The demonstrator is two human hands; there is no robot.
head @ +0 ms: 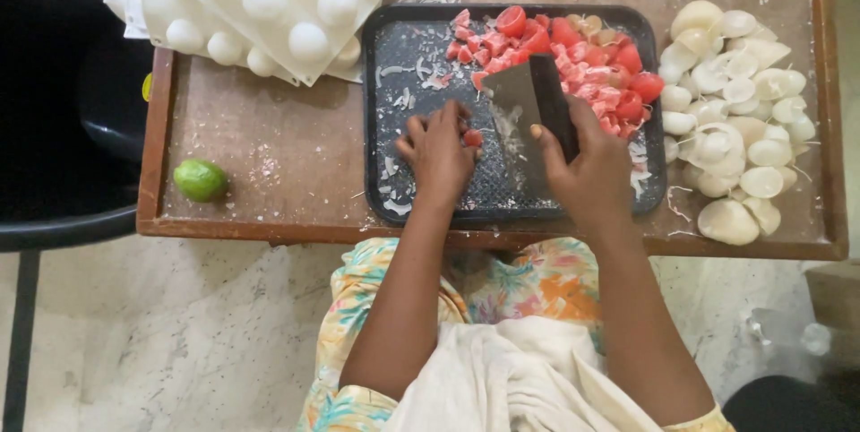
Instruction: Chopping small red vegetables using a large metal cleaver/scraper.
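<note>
- Two bare hands work over a black tray (394,33) with a finely gridded, rubbery-looking surface, dusted with pale shavings; every place below is told from this tray.
- The left hand (439,152) rests near the tray's middle, fingers curled narrow and pinching a small red tomato piece (472,138) against the tray; the piece peeks out at the fingertips on the side facing the blade.
- The right hand (587,172) is clamped around the dark handle of a broad, flat, grey metal knife (515,91), its forefinger laid along the blade's back. The blade stands just beside the pinched piece, its edge towards the left hand's fingertips; whether it touches the piece I cannot tell.
- A heap of chopped tomato (582,60), glossy red and pink chunks of uneven shape, fills the tray's far right corner.
- Right of the tray, on the worn wooden table (269,136), lies a pile of smooth, cream-white, rounded onion layers (739,118) with stringy bits.
- Left of the tray, well apart, sits a round green lime (200,179).
- Beyond the tray's far left corner lies a white moulded sheet of domed bumps (287,2).
</note>
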